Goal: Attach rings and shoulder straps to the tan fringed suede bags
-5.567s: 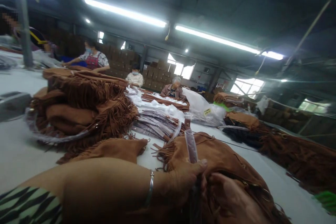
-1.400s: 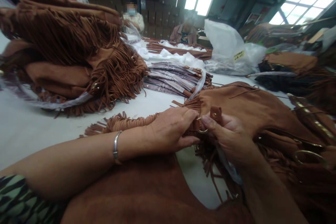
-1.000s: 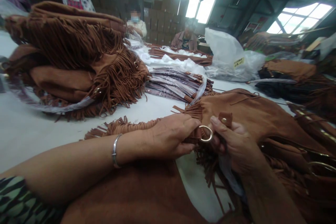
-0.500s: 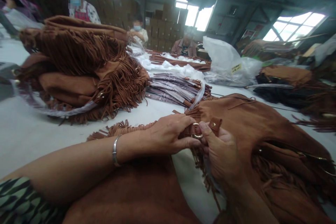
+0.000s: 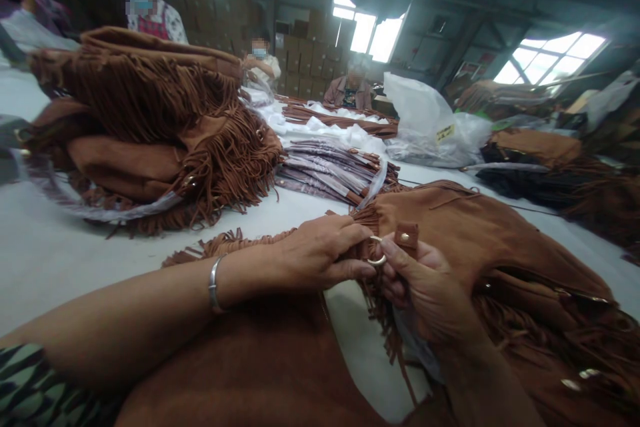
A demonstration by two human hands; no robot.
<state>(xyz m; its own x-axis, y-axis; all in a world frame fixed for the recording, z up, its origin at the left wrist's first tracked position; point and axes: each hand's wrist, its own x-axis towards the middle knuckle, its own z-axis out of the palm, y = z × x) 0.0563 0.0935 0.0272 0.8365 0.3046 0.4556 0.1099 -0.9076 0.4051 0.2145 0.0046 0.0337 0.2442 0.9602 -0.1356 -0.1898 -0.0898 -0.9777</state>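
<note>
My left hand is closed, with thumb and fingertips pinching a gold metal ring and the brown leather tab beneath it. Right up against the ring, my right hand grips a brown leather strap whose end carries a gold snap stud. Part of the strap is hidden in that palm, and a plastic-wrapped length hangs below it. Behind and to the right of both hands lies a brown suede fringed bag. More brown suede fills the space under my left forearm.
Fringed brown bags are piled at left on the white table. Plastic-wrapped straps lie ahead, near a clear plastic bag. More bags lie at far right. Several people are at the table's far side, before stacked cartons.
The strap's stud end has turned more upright in my right hand. Both hands stay together at the ring. The view has shifted slightly.
</note>
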